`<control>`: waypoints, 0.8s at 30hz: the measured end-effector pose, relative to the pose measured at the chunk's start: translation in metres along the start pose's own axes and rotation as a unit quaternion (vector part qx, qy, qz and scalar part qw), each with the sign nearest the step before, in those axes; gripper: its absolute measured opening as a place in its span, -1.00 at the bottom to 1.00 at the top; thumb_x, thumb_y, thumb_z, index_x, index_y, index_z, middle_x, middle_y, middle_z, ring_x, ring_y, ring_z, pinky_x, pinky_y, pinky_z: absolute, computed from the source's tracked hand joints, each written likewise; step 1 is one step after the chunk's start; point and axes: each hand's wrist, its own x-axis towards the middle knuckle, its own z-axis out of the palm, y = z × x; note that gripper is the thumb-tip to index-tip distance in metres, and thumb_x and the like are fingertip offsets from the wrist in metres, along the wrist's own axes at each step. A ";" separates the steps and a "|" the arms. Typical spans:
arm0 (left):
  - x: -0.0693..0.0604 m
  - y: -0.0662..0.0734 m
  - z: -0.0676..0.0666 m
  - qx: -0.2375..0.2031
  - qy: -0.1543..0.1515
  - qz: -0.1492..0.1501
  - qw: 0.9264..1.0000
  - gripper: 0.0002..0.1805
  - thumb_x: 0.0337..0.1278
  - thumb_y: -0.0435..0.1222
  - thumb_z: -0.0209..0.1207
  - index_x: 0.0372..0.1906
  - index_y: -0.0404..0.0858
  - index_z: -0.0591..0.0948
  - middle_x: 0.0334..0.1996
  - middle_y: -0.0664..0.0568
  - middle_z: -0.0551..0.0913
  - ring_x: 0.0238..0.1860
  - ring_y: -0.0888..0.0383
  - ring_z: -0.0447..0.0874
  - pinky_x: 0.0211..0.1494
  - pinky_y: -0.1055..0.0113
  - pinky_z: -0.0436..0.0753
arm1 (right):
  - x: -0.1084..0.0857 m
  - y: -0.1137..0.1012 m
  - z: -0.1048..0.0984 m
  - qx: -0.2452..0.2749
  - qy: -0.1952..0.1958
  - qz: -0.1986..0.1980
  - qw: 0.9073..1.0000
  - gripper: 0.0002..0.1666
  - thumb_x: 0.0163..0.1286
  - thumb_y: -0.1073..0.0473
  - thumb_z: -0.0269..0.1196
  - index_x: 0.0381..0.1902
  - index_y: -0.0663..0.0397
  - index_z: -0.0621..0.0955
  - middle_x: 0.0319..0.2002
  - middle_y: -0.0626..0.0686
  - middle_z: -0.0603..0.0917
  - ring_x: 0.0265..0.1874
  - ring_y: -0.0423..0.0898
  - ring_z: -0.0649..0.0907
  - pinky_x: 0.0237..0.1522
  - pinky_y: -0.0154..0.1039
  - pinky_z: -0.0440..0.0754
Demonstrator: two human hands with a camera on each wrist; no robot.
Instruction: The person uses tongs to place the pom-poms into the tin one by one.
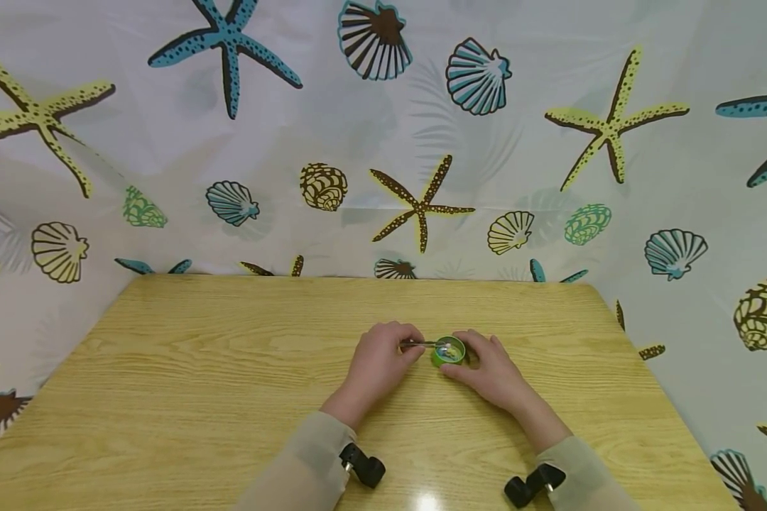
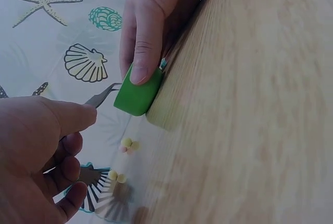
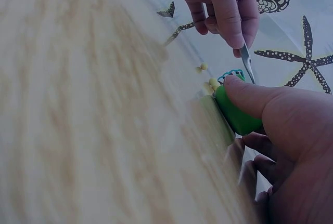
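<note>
While the left hand [image 1: 381, 357] pinches slim, grey, bent-tipped metal tweezers [image 2: 101, 97] at nine o'clock of the round, bright-green cup [image 2: 138, 97], the right hand [image 1: 495, 370] grips the cup's wall from three o'clock. The cup stands on the yellow-brown, wood-grain desk [image 1: 198, 355], at one o'clock from its centre. For best control, brace the cup without squeezing and angle the tips clear of its rim. The cup's wall looks smooth and rigid; its small blue and yellow contents [image 1: 449, 352] are indistinct.

tweezers [image 3: 248, 64]: smooth, shiny metal | cup [image 2: 137, 96]: smooth plastic | tabletop [image 1: 230, 355]: glossy wood grain | sleeve [image 1: 303, 461]: matt cloth
</note>
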 end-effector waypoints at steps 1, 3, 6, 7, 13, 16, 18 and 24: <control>0.000 0.000 0.001 0.003 0.000 0.000 1.000 -0.95 0.46 -0.24 0.47 -0.08 -0.07 0.86 -0.21 0.14 0.78 -0.13 0.09 0.67 0.09 0.02 0.63 | 0.000 0.000 0.000 0.000 0.000 0.000 1.000 -0.28 0.50 -0.06 0.53 0.47 0.12 0.61 0.32 0.10 0.69 0.49 0.18 0.55 0.69 0.33 -0.16; 0.000 -0.001 0.001 0.006 0.001 -0.001 1.000 -0.95 0.47 -0.24 0.47 -0.08 -0.07 0.85 -0.22 0.14 0.78 -0.15 0.10 0.66 0.09 0.03 0.62 | 0.000 0.000 0.000 -0.001 0.000 -0.001 1.000 -0.29 0.50 -0.06 0.52 0.46 0.11 0.61 0.31 0.09 0.70 0.48 0.18 0.56 0.69 0.33 -0.16; 0.000 -0.002 0.002 0.008 0.003 -0.002 1.000 -0.94 0.48 -0.24 0.46 -0.07 -0.07 0.85 -0.21 0.14 0.78 -0.15 0.10 0.66 0.09 0.03 0.61 | 0.000 0.001 0.000 -0.003 0.000 -0.001 1.000 -0.30 0.51 -0.06 0.52 0.45 0.10 0.61 0.30 0.09 0.69 0.47 0.18 0.57 0.69 0.33 -0.16; 0.000 -0.002 0.002 0.008 0.005 -0.003 1.000 -0.94 0.48 -0.24 0.46 -0.07 -0.07 0.85 -0.20 0.14 0.79 -0.14 0.10 0.67 0.09 0.03 0.62 | 0.000 0.001 0.000 -0.003 0.000 -0.001 1.000 -0.30 0.51 -0.06 0.53 0.45 0.10 0.61 0.30 0.09 0.69 0.47 0.18 0.57 0.69 0.33 -0.16; 0.001 -0.006 -0.003 -0.014 0.026 -0.020 0.999 -0.91 0.47 -0.24 0.47 -0.04 -0.09 0.86 -0.13 0.11 0.83 -0.08 0.07 0.70 0.09 0.04 0.65 | 0.000 0.000 0.000 -0.002 0.002 -0.003 1.000 -0.31 0.50 -0.04 0.53 0.44 0.10 0.62 0.31 0.09 0.69 0.46 0.18 0.57 0.69 0.33 -0.16; 0.002 -0.010 -0.006 -0.032 0.042 -0.040 0.998 -0.91 0.47 -0.23 0.46 -0.04 -0.08 0.86 -0.12 0.12 0.83 -0.07 0.06 0.71 0.07 0.03 0.66 | 0.000 -0.001 0.000 0.001 0.002 -0.004 1.000 -0.32 0.49 -0.05 0.54 0.43 0.10 0.63 0.29 0.08 0.70 0.45 0.18 0.58 0.69 0.34 -0.16; 0.003 -0.014 -0.008 -0.043 0.052 -0.053 0.996 -0.92 0.48 -0.23 0.46 -0.04 -0.08 0.86 -0.11 0.11 0.83 -0.06 0.06 0.73 0.06 0.03 0.69 | 0.000 -0.002 0.000 0.004 0.001 -0.003 1.000 -0.32 0.49 -0.05 0.54 0.43 0.10 0.63 0.28 0.08 0.71 0.44 0.18 0.59 0.69 0.33 -0.17; 0.005 -0.030 -0.013 -0.047 0.068 -0.067 0.994 -0.92 0.49 -0.26 0.44 -0.05 -0.09 0.86 -0.09 0.08 0.84 -0.06 0.06 0.78 0.03 0.01 0.73 | -0.001 -0.002 0.000 0.008 0.001 0.001 1.000 -0.29 0.49 -0.06 0.54 0.45 0.12 0.61 0.32 0.10 0.70 0.48 0.20 0.56 0.69 0.31 -0.18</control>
